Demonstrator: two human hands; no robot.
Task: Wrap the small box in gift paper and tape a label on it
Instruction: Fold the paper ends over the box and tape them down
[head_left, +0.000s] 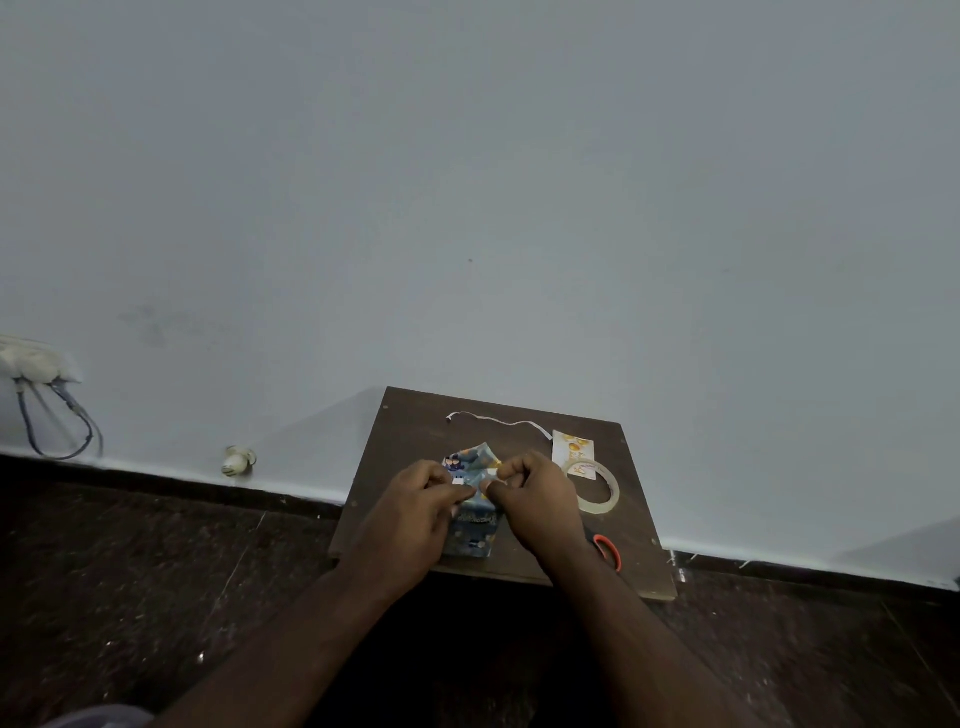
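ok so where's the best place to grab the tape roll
Likely the tape roll by its near right rim, a finger through the open centre and thumb outside, coming from above right. It lies flat on the board, and the right hand covers its left edge.

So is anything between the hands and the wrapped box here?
Nothing visible. The left hand and right hand are both on the box, fingers curled, pinching the paper at its top. The tape roll, label and scissors lie off to the right on the board.
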